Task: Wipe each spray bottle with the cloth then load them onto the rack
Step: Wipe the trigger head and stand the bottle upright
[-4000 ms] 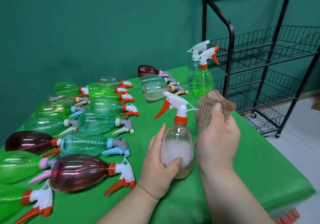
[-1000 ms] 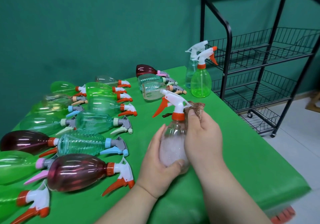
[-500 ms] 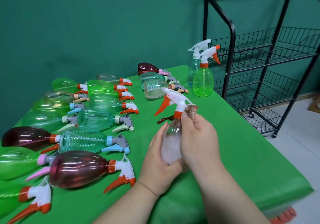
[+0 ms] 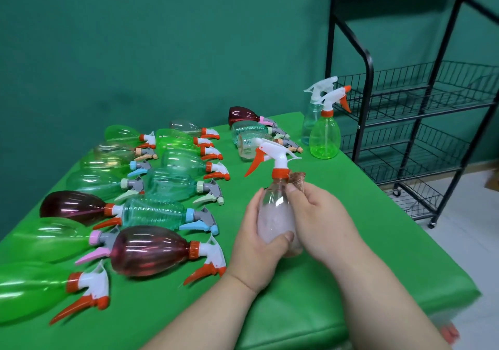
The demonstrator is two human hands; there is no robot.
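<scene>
A clear spray bottle [image 4: 273,212] with a white head and orange trigger stands upright at the middle of the green table [image 4: 364,241]. My left hand [image 4: 258,244] grips its body from the left. Against the bottle's right side, my right hand [image 4: 320,220] holds a brown mesh cloth [image 4: 297,180]; only a bunched tip of the cloth shows beside the orange collar. The black wire rack [image 4: 421,106] stands off the table's right edge.
Several spray bottles, green, teal and dark red, lie on their sides across the table's left half [image 4: 151,252]. A green bottle [image 4: 324,136] and a clear one [image 4: 310,117] stand upright at the far right corner beside the rack. The rack's visible shelves hold nothing.
Four seconds ago my right hand held the cloth away from the bottle; it has since closed against the bottle's neck and right side. My left hand keeps the same hold.
</scene>
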